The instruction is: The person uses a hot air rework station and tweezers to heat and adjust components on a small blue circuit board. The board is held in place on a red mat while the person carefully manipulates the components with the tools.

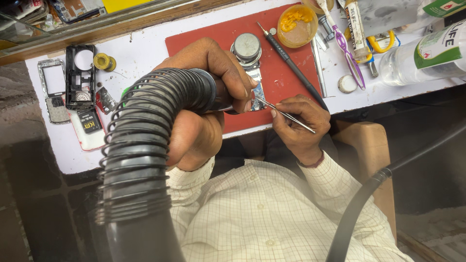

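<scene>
At the centre of the frame, the left hand (208, 87) is wrapped tight around a black hot-air handle (160, 121) with a coiled hose, hiding most of the small circuit board (256, 97) on the red mat (213, 34). The right hand (298, 123) pinches thin tweezers (284, 112), tips at the board. The hose's lower end is cut off by the frame.

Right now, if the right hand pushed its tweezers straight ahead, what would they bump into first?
Probably the small circuit board on the red mat: the right hand aims the tweezers up-left at it. The tips look almost touching, though depth is unclear.
</scene>
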